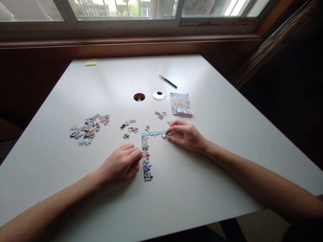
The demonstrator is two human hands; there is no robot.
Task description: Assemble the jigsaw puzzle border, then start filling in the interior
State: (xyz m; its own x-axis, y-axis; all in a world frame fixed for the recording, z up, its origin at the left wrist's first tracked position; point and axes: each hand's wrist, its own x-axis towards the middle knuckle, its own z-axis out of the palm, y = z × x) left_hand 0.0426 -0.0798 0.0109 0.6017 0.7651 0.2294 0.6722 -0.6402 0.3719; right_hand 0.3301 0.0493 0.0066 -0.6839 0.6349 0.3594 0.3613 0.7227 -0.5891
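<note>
blue puzzle piece [164,135] pinched in right hand [186,135]; left hand [124,160] curled.

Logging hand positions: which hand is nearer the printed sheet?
Right: the right hand is just below the printed sheet in the picture; the left hand lies farther down and left.

Head view: single camera on the person's head, facing forward and down
Tabletop [207,188]: viewed from above its near side, spreading wide low in the frame and narrowing toward the top
Window [121,10]: straight ahead, cropped by the frame's upper edge
Forearms [242,168]: entering at lower left and lower right, the lens above and between them
Fingers [178,128]: mid-frame, near enough to tell apart
</note>
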